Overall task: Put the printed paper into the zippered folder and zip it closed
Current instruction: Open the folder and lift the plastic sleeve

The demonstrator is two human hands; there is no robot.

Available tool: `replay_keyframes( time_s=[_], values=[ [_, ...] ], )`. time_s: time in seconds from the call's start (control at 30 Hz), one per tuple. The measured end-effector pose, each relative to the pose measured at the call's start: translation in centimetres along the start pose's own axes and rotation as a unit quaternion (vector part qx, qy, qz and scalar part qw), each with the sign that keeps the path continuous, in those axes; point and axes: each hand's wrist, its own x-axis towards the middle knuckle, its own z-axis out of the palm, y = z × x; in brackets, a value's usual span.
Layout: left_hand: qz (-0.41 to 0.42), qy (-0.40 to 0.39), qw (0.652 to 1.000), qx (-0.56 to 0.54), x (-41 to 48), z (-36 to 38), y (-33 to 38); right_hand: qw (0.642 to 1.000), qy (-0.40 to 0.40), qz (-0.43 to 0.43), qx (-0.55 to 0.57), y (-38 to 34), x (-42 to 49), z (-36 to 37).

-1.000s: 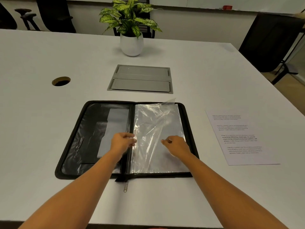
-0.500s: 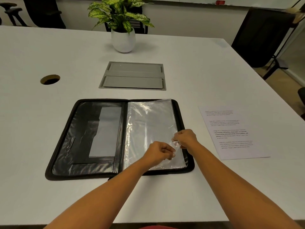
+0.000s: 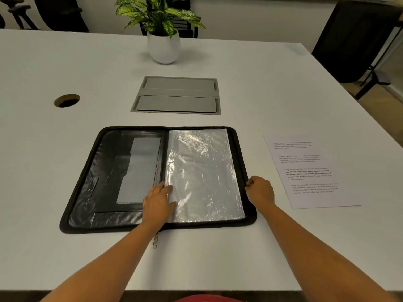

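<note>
The black zippered folder (image 3: 87,192) lies open on the white table (image 3: 283,88). Its right half holds clear plastic sleeves (image 3: 202,171), which lie flat. My left hand (image 3: 158,200) rests on the sleeves' inner edge by the spine, fingers fairly straight. My right hand (image 3: 260,190) sits at the folder's right rim with its fingers curled against the black edge. The zipper pull (image 3: 155,240) hangs out from the near edge under my left wrist. The printed paper (image 3: 309,171) lies flat on the table to the right of the folder, apart from both hands.
A grey cable hatch (image 3: 176,95) is set into the table behind the folder, with a round cable hole (image 3: 67,100) to its left. Further back stands a potted plant (image 3: 163,45). Dark chairs (image 3: 357,40) stand beyond the table's far and right edges.
The lifted sleeve has been laid flat. My left hand moved from the sleeve's right part back to the spine. My right hand shifted outward from the sleeve edge to the folder's right rim.
</note>
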Motion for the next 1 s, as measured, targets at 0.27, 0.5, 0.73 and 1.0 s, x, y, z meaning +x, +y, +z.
replay_keyframes(
  time_s=[0.27, 0.5, 0.73, 1.0],
  values=[
    [-0.006, -0.071, 0.997, 0.001, 0.4, 0.6, 0.0, 0.913, -0.056, -0.268, -0.304, 0.7, 0.5, -0.5],
    [0.008, -0.122, 0.992, 0.017, 1.3, -0.3, -0.2, 0.840, -0.030, -0.405, -0.361, 2.2, 1.1, -1.3],
    [0.019, -0.120, 0.992, 0.011, 1.2, 0.0, -0.4, 0.772, -0.164, -0.446, -0.421, 1.0, 3.3, -2.8],
    [0.035, -0.118, 0.992, 0.032, 1.5, 0.4, -0.5, 0.767, -0.173, -0.449, -0.425, 0.5, 4.7, -2.2]
  ],
)
